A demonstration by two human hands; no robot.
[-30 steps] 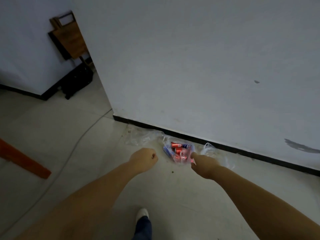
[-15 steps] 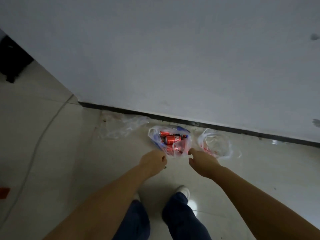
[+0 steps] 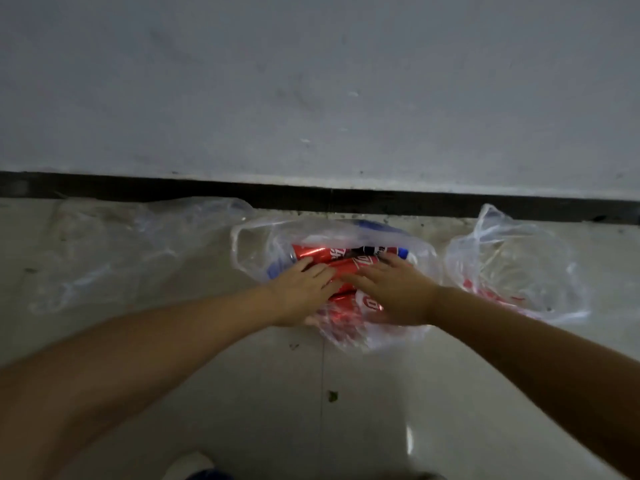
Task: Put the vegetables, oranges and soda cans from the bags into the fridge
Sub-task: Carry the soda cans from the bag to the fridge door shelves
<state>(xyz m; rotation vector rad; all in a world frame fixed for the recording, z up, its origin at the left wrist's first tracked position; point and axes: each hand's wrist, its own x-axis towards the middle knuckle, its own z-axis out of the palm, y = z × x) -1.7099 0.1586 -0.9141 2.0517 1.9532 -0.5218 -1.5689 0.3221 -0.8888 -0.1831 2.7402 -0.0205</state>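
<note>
A clear plastic bag [image 3: 420, 327] lies on the floor by the wall, its mouth open. Inside are several red soda cans [image 3: 318, 253] and a blue one [image 3: 372, 226]. My left hand [image 3: 301, 292] reaches into the bag, fingers spread flat over the red cans. My right hand [image 3: 394, 289] lies beside it, fingers stretched over another red can [image 3: 360, 263]. Neither hand visibly grips a can; the undersides of both hands are hidden.
A flattened clear bag [image 3: 114, 251] lies to the left on the pale tiled floor [image 3: 311, 410]. Another clear bag [image 3: 512, 268] stands to the right with red print showing. The white wall and black skirting [image 3: 346, 199] run right behind the bags. My shoe [image 3: 190, 465] shows at the bottom.
I have bent down much closer to the bags. Both hands moved forward from in front of the middle bag into its mouth and now lie on the cans.
</note>
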